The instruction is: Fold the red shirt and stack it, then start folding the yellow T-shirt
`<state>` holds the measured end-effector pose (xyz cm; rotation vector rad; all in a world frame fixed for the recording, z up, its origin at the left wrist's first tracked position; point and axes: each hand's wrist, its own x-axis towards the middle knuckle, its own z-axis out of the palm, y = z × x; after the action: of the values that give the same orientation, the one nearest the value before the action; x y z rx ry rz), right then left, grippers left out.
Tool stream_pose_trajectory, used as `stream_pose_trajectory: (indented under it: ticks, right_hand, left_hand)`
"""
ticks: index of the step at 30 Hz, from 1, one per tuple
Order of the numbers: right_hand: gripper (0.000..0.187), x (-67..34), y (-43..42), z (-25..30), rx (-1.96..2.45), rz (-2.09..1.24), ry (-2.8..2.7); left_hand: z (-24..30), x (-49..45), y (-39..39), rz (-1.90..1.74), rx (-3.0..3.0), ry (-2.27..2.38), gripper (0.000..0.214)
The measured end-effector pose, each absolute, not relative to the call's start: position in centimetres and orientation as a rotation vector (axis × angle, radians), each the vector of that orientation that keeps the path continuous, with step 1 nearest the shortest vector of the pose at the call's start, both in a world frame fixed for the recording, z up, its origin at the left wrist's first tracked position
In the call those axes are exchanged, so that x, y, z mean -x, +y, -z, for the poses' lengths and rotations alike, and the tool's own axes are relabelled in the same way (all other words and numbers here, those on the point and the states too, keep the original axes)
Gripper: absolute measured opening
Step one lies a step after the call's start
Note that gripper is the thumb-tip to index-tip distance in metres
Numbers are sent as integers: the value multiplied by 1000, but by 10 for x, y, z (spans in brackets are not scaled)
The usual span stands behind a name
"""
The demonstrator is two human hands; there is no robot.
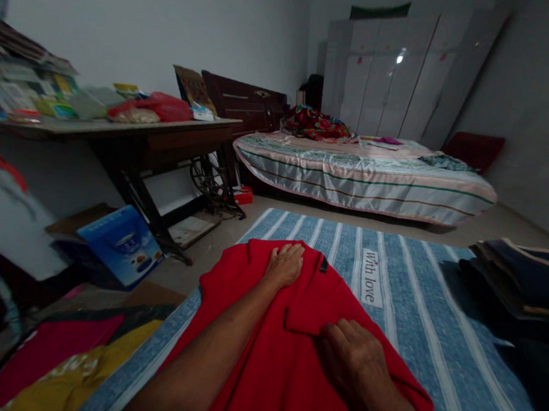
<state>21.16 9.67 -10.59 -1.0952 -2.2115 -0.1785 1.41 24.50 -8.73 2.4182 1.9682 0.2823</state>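
A red garment (pixel 262 361) lies spread on a blue striped mat (pixel 420 312) in front of me. My left hand (pixel 285 263) rests flat on its far edge, near the collar, fingers stretched out. Closer to me, my right hand (pixel 353 361) presses down on the cloth beside a folded-over flap, fingers slightly curled against the fabric. Neither hand lifts the garment off the mat.
A stack of dark folded cloths (pixel 526 278) sits at the mat's right. Red and yellow fabrics (pixel 62 360) lie at the lower left. A cluttered sewing table (pixel 130 131) stands on the left, a blue box (pixel 123 242) under it. A bed (pixel 366 169) and white wardrobe (pixel 396 74) stand behind.
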Motion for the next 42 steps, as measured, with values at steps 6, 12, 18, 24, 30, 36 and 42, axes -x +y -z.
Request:
stream_pose_trajectory:
  ticks: [6,12,18,24,30,36,42]
  right_hand:
    - [18,-211,96,105,1092,173,-2214]
    - [22,-218,102,100,1168,-392,-1932]
    - [30,-240,126,73,1232,-975,-1207]
    - [37,-268,158,65,1324,-1009,-1060]
    - [33,-315,199,78,1722,-687,-1393]
    - [25,-332,209,81,2106,-344,-1521]
    - [26,-301,221,80,2127,-128,-1756]
  left_hand:
    - [87,-14,246,-269,-2428,1969,44]
    - [89,-14,248,-282,-2444,1976,45]
    - [90,-12,252,-297,-2470,1963,45]
    - [89,-9,255,-290,-2484,1973,45]
    - [88,-9,255,-298,-2457,1972,45]
    - [88,-10,255,-283,-2464,1965,45]
    - [85,-10,255,-238,-2451,1982,46]
